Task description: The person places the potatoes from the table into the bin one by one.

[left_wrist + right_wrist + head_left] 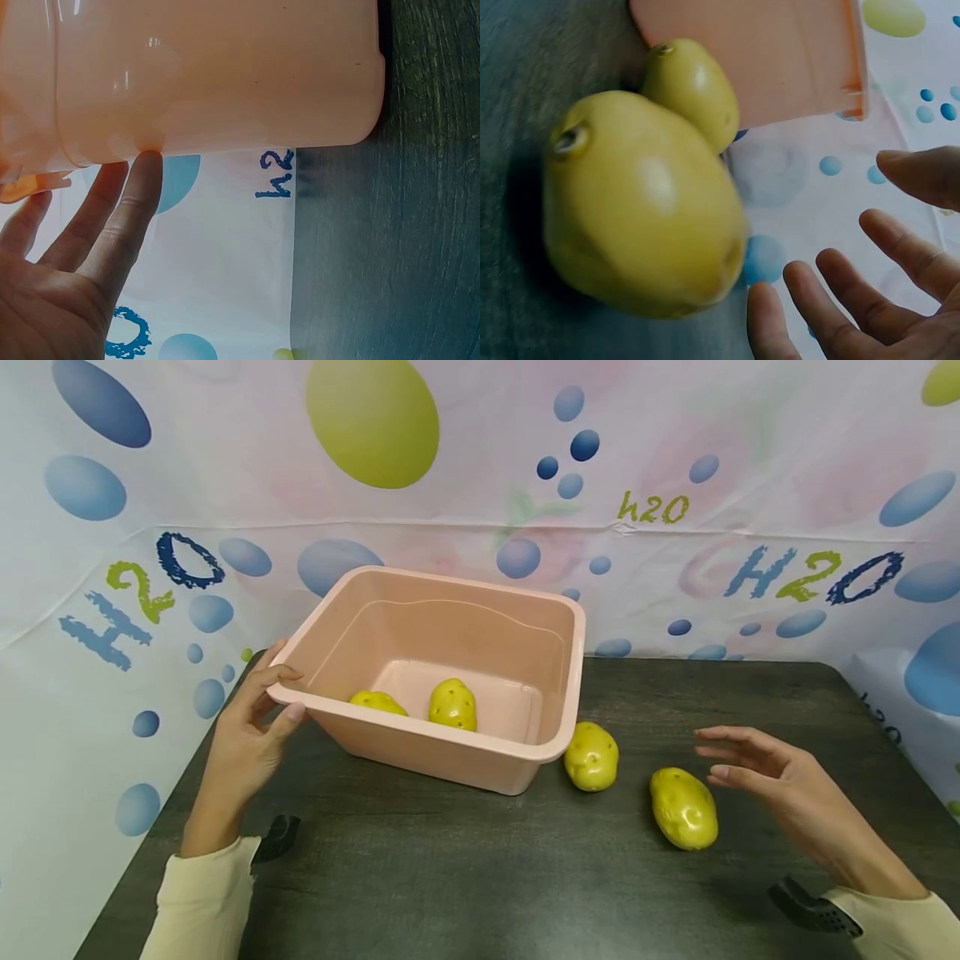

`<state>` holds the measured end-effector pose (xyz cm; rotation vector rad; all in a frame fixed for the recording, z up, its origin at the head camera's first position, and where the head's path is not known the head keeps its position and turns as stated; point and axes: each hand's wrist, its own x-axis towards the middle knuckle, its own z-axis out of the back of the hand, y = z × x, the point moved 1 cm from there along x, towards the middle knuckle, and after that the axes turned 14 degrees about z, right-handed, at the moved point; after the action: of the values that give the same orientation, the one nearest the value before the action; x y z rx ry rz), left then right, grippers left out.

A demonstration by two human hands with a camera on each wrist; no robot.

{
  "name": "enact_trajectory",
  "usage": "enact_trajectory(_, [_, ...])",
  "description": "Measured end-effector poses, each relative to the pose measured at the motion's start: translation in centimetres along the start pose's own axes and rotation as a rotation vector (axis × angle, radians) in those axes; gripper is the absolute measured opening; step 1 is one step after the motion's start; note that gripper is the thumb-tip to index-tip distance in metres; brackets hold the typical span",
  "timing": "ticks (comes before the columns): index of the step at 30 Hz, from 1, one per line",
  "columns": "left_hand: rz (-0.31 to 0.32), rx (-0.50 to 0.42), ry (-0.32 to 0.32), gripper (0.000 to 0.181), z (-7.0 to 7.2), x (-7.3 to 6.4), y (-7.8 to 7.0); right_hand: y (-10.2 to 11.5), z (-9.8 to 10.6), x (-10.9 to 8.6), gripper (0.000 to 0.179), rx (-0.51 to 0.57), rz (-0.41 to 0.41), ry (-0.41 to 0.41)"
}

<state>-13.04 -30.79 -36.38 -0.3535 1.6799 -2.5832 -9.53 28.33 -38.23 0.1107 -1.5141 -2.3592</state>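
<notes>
A pink plastic basin (420,752) stands on the dark table with two yellow potatoes inside, one potato (452,705) in plain sight and one potato (378,702) half hidden by the front wall. My left hand (251,727) holds the basin's left corner, thumb at the front of the rim and index finger over it; in the left wrist view other fingertips touch the outer wall. Beside the basin's right end lies a third potato (592,757). Another potato (683,808) is nearest to my right hand (787,793), which hovers to its right, fingers spread and holding nothing.
Behind the table (450,877) hangs a white sheet (465,502) printed with blue and green ovals and "H2O" lettering; it also covers the left side. A black strap device (277,837) sits at the left wrist and another strap device (813,907) at the right.
</notes>
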Motion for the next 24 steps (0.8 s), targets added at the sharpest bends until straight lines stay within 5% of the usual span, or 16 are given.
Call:
enact_trajectory(8, [-0.015, -0.002, -0.003, 0.041, 0.0, 0.0, 0.1, -0.5, -0.9, -0.1, 0.057, -0.142, -0.107, 0.015])
enact_trajectory(19, [-0.015, -0.004, -0.002, 0.04, -0.1, 0.0, 0.1, -1.6, -2.0, -0.6, 0.057, -0.187, -0.017, 0.011])
enact_trajectory(24, [-0.013, 0.002, -0.003, 0.04, -0.1, 0.1, 0.3, -1.7, -2.5, -0.5, 0.061, -0.209, -0.05, 0.016])
